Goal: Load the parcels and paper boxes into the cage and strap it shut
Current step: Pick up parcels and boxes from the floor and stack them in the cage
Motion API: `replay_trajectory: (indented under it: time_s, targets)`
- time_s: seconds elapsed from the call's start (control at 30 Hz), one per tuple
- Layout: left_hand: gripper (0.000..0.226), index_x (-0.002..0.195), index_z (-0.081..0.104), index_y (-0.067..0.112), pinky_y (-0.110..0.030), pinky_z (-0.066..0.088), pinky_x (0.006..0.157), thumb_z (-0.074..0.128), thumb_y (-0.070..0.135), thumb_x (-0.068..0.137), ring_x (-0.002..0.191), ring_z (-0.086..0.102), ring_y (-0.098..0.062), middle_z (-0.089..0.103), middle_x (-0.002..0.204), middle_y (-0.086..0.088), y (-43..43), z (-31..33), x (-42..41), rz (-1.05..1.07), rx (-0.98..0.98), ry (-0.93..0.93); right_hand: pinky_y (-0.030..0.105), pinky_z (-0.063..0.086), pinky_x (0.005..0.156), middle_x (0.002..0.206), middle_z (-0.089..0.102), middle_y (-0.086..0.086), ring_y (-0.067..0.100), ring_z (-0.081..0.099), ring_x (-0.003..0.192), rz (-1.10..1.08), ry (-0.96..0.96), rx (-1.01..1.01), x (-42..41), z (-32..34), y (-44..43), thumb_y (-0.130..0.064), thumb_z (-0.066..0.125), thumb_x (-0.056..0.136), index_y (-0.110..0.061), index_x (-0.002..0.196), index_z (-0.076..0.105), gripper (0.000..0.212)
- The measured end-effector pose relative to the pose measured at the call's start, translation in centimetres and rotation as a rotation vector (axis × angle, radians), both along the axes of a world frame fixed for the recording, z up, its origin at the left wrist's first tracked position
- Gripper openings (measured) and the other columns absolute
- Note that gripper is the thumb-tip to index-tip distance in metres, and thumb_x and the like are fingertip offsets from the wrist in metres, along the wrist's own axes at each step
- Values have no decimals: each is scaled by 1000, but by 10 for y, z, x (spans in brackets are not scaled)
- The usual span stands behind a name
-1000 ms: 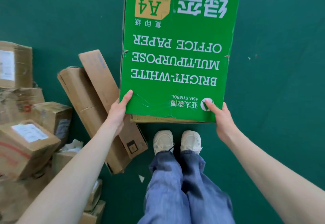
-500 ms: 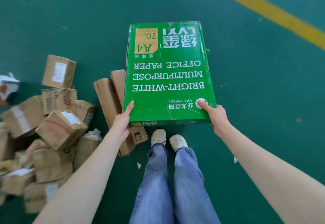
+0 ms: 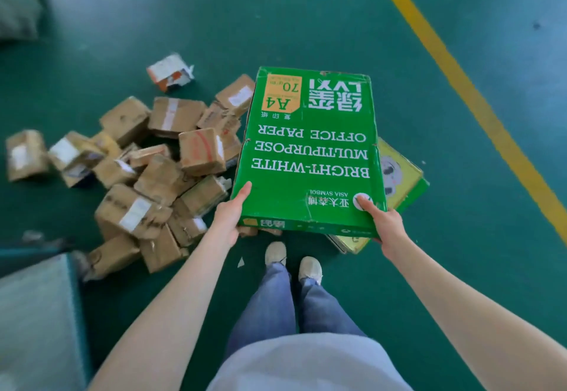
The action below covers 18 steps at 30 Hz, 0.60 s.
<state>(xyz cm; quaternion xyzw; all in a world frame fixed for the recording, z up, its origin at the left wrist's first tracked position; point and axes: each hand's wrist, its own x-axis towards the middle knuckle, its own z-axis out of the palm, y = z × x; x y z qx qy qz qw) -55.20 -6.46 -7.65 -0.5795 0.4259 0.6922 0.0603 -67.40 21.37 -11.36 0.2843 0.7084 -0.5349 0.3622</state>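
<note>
Paper box [image 3: 310,151] swung right of parcels [image 3: 159,172]; left hand [image 3: 228,218], right hand [image 3: 383,222] gripping.

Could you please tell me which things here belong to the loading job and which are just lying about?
Belonging to the job:
- green cardboard office-paper box, gripped by the left hand and right hand
- pile of brown cardboard parcels
- flat yellow-green carton, partly behind the held box

Just lying about:
- small white scrap
- yellow painted floor line

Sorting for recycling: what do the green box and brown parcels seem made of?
Green box: probably cardboard, printed with a slight sheen; its edges are creased and scuffed. Parcels: plain brown cardboard, matte, judging by dented corners and folded flaps.
</note>
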Motion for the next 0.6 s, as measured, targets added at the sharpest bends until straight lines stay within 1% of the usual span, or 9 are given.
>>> replay_trajectory:
  time_s: [0.03,0.07,0.13,0.23,0.33,0.37,0.43,0.5,0.6]
  targets:
    - [122,129,55,9,-50,42,107,86,72,30,120,58,-28,60,134,-8,-9,0,15,50,-15,16,49,50,99,121,64,8,30,63,109,47,2,-11,1,5,-14,-78,83,17,-10,134,48,140]
    - [122,130,54,10,-51,39,110,86,71,29,123,56,-29,59,136,-7,-17,6,35,122,-21,35,46,52,95,119,65,9,29,64,107,124,9,-31,4,12,-34,-75,85,24,-10,132,49,131]
    - [101,129,55,11,-50,38,111,83,63,46,123,56,-27,60,136,-7,-28,13,67,235,-34,44,42,54,87,115,67,10,26,65,102,245,18,-57,10,29,-67,-64,84,47,-9,127,51,102]
    - [75,127,55,10,-49,39,110,79,52,70,119,58,-25,62,131,-7,-41,19,129,456,-73,30,45,52,97,109,68,9,26,67,100,409,20,-86,33,38,-118,-47,83,70,-7,121,51,72]
    - [38,102,59,16,-44,45,104,75,44,82,104,63,-23,68,112,-5,-45,24,197,664,-78,28,43,54,95,110,70,8,24,70,97,586,41,-134,67,41,-170,-48,86,62,-7,122,53,80]
    - [35,99,58,16,-41,48,99,74,43,83,99,64,-22,68,105,-4,-44,26,219,734,-82,24,42,55,92,111,71,8,24,70,96,649,41,-144,80,43,-185,-51,86,57,-7,122,55,85]
    - [44,106,59,13,-40,51,94,77,43,79,98,66,-23,68,104,-5,-41,31,263,851,-94,12,37,56,85,109,71,8,22,70,93,772,57,-165,110,46,-214,-52,85,60,-7,121,58,81]
    - [59,114,58,10,-43,51,98,81,44,71,101,66,-25,68,111,-8,-35,38,318,1006,-107,11,36,55,81,107,70,8,23,69,92,906,41,-163,155,48,-246,-51,84,67,-5,121,56,76]
    - [43,101,59,13,-44,50,99,80,41,77,101,65,-26,68,108,-8,-23,43,382,1191,-111,-31,30,53,69,108,69,8,22,68,91,1062,46,-183,212,55,-283,-49,84,70,-5,122,53,75]
